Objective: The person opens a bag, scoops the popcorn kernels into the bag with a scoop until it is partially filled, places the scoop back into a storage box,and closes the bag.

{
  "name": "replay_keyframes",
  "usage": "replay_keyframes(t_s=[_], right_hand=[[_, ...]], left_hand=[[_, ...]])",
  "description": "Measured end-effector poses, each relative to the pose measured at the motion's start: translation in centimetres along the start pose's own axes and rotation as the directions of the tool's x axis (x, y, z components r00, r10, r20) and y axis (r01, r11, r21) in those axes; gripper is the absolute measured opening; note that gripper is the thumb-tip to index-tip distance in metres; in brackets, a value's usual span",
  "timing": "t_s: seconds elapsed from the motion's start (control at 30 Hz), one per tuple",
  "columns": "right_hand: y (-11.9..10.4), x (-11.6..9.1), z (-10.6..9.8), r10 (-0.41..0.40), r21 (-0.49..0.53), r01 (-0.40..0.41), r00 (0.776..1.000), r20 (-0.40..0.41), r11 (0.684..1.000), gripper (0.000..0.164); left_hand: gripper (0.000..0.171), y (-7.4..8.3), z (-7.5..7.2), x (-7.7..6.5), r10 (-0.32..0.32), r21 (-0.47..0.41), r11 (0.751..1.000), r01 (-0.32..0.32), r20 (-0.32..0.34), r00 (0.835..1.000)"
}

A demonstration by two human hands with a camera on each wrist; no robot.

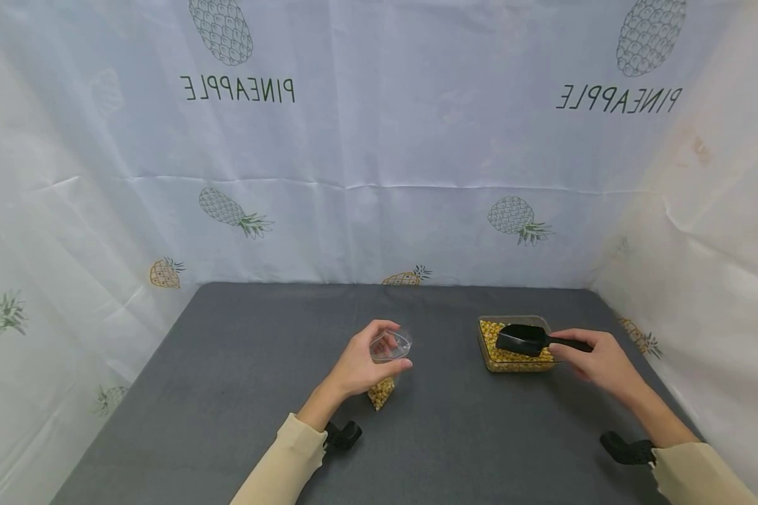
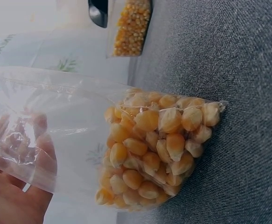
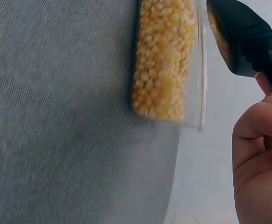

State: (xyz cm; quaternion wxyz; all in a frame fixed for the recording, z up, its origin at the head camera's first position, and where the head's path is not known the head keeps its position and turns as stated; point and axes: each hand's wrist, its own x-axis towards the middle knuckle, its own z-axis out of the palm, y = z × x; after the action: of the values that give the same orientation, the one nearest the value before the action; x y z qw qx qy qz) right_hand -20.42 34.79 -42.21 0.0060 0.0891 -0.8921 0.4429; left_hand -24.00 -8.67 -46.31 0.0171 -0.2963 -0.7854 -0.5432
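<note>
My left hand point(image 1: 356, 363) holds the open mouth of a clear plastic bag point(image 1: 382, 393), thumb and fingers spread around its rim. Corn kernels point(image 2: 147, 154) fill the bag's lower part, and its bottom corner meets the table in the left wrist view. On the right, my right hand point(image 1: 600, 363) grips the handle of a black scoop point(image 1: 521, 339). The scoop hangs above a clear rectangular container point(image 1: 488, 356) of corn kernels point(image 3: 161, 60), apart from them in the right wrist view. How much the scoop carries I cannot tell.
A dark grey cloth covers the table point(image 1: 259, 351). Behind it hangs a white curtain point(image 1: 379, 140) printed with pineapples, with pale curtain at both sides too. Black straps with mounts point(image 1: 343, 436) sit on both wrists.
</note>
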Motion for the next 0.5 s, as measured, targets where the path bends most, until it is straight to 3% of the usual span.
replay_keyframes(t_s=[0.37,0.5], right_hand=[[1.2,-0.3,-1.2,0.089,-0.058,-0.089,0.996,-0.003,0.994,0.051],[1.5,-0.3,-1.6,0.081,-0.087,-0.081,0.997,-0.003,0.993,0.050]], left_hand=[[0.059,0.0,0.0,-0.1,-0.009,-0.005,1.000,0.009,0.003,1.000],[0.055,0.1,0.0,-0.1,-0.019,-0.002,1.000,0.019,-0.001,1.000]])
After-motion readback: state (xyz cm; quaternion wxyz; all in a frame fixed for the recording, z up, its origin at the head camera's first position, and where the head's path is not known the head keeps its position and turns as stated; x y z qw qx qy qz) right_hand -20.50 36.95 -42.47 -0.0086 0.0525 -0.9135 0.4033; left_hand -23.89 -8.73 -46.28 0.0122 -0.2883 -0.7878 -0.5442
